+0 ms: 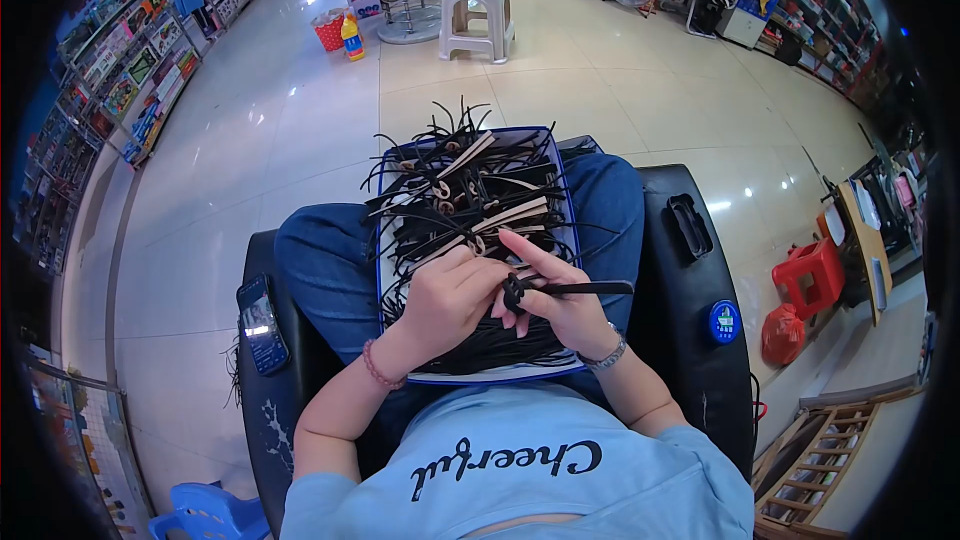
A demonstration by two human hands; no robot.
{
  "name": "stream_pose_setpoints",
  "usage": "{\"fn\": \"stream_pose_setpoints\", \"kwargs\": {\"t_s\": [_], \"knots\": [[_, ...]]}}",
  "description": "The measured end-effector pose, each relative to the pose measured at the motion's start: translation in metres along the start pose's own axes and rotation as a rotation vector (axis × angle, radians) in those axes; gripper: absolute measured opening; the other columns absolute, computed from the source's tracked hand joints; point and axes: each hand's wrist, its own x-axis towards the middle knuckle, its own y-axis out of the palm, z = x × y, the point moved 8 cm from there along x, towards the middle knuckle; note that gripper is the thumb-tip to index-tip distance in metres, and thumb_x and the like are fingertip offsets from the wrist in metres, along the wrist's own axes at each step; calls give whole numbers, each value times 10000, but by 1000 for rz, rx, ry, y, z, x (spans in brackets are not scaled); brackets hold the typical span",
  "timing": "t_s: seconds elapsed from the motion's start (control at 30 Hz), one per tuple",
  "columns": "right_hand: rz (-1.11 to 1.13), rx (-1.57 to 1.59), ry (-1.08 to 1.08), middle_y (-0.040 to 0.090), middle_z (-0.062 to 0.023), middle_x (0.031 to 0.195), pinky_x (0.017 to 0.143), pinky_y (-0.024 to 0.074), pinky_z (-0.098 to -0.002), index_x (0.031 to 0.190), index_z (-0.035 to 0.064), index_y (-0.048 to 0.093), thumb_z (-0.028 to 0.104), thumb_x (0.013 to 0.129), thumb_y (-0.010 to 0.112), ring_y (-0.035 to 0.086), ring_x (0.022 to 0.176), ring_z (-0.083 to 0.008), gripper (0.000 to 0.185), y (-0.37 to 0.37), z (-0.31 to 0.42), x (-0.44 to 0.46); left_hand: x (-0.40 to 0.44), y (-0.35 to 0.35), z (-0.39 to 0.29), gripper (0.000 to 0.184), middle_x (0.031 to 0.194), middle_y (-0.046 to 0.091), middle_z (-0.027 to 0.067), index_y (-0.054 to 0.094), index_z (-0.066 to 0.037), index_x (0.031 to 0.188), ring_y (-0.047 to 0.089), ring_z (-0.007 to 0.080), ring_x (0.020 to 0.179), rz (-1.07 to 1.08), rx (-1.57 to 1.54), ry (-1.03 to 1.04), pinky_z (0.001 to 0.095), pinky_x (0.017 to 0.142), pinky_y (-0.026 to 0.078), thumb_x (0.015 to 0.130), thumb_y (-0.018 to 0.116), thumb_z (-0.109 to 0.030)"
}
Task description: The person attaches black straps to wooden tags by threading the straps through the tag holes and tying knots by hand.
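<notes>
A black strap (592, 288) with a knotted or braided clump at one end is held over the box. My right hand (568, 308) pinches it beside the clump, its index finger stretched out, and the flat tail sticks out to the right. My left hand (455, 290) is closed at the clump's left side, fingertips against it; its exact grip is partly hidden. Beneath both hands a blue-edged white box (567, 190) rests on my lap. Many black and beige strips (470, 210) lie jumbled in it, some poking over the rim.
A phone (262, 325) lies on the left black armrest. On the right armrest are a black tray (688, 227) and a round blue lid (724, 321). A grey plastic stool (477, 15), a red bin (329, 32) and a red stool (808, 280) stand on the tiled floor.
</notes>
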Motion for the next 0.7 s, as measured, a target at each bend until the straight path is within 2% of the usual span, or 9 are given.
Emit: {"fn": "stream_pose_setpoints", "kwargs": {"t_s": [0.2,0.4,0.5,0.53,0.63,0.7], "knots": [[-22,-49,-82,654,-155,838,545,521,-220,1442,9,279,83,885,568,631,681,-152,631,0,16,-7,-9,-5,13,222,811,668,55,650,-42,891,564,218,597,-96,225,-43,324,533,431,684,655,38],[70,78,31,656,-141,838,534,510,-206,1447,25,275,105,903,557,624,672,-129,618,4,3,-6,-15,-20,16,217,835,675,58,659,-51,911,581,216,614,-142,438,-99,320,558,427,712,636,36],[51,30,86,658,-133,843,539,503,-197,1456,48,267,94,902,555,618,678,-117,626,-3,-5,-3,-16,-3,30,259,916,677,76,658,-45,984,592,239,662,63,272,-123,309,586,452,739,620,33],[47,15,90,657,-131,846,544,502,-196,1457,52,266,89,902,551,617,682,-116,625,-5,-7,-3,-15,-3,32,297,996,665,116,649,-36,1069,607,250,712,84,188,-148,305,634,480,785,599,29],[50,-26,92,653,-125,854,556,502,-193,1462,61,261,65,901,538,614,695,-114,626,-9,-10,-2,-14,-11,31,301,992,657,136,640,-18,1109,617,208,740,-1,-64,-251,292,661,485,826,560,46],[59,-49,79,650,-123,861,563,504,-195,1463,60,255,39,898,527,613,703,-113,628,-8,-10,-1,-9,-5,18,298,957,646,153,620,1,1121,627,251,805,121,-311,-388,315,708,495,839,540,58]]}}
